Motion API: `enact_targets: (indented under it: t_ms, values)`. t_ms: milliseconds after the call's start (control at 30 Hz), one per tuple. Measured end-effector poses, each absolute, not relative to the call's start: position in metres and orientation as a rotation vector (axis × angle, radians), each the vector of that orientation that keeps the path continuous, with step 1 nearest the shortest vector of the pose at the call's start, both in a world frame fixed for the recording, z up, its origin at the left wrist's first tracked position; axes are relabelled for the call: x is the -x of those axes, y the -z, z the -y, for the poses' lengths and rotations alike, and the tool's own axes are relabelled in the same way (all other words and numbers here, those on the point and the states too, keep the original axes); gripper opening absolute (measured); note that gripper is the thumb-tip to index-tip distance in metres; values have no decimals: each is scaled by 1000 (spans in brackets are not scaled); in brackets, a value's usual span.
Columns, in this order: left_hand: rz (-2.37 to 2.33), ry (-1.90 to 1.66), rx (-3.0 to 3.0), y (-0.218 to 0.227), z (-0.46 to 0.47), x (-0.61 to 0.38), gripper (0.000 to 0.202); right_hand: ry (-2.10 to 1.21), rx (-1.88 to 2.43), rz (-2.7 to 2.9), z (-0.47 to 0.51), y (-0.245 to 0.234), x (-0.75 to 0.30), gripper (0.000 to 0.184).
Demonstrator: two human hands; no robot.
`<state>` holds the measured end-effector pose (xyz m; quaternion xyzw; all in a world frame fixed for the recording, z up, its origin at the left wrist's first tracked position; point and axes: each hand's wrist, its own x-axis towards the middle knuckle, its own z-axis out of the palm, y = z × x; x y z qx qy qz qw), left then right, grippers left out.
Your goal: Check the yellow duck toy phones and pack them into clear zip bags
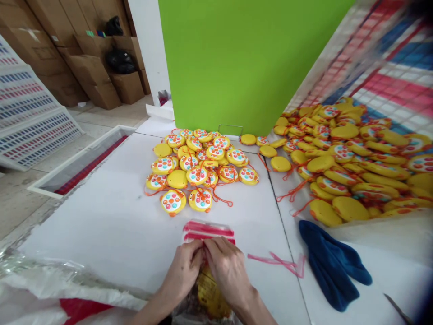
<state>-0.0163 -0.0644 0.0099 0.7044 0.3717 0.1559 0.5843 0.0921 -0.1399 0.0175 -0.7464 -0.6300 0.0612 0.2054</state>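
Note:
A clear plastic bag [209,293] with something yellow inside lies at the near edge of the table. My left hand [184,266] and my right hand [227,266] meet over its upper part, fingertips pinched together side by side. What exactly sits between the fingers is mostly hidden; a bit of red shows there. Just beyond the fingertips is a clear plastic piece with pink-red stripes [209,229]; whether it belongs to the bag I cannot tell. Farther off is a pile of yellow duck-faced toys [198,174] with coloured dots and orange cords.
A larger heap of the same toys [345,167] fills the right side. Nearby lie pink strips [279,262], a dark blue cloth [333,264] and a pointed metal tool [397,308]. A green panel [243,63] stands behind. White plastic sacking [43,289] covers the near left.

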Motion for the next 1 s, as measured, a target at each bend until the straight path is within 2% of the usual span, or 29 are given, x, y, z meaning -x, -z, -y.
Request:
enact_targets:
  t_ms: [200,367,467,600,700,867,1000]
  values:
    - [-857,-309,-1789,-15,67,10,24,-110,2077,1707,138,-16,-90,17]
    - [-838,-307,-1809,-11,66,16,26,-200,2088,1375,145,-10,-119,17]
    - [-860,-325,-1721,-7,61,21,28,-150,2290,1122,179,-1,-166,21]
    - [-833,-344,-1495,-2,52,26,30,-127,2792,778,249,14,-224,24]
    - [-822,-367,-1421,3,48,27,31,-194,2904,727,287,20,-234,27]
    - [-833,-351,-1363,10,46,28,30,-192,2576,892,280,4,-209,20]
    - [-824,-330,-1322,9,48,28,30,-623,2224,1003,238,-15,-187,24]
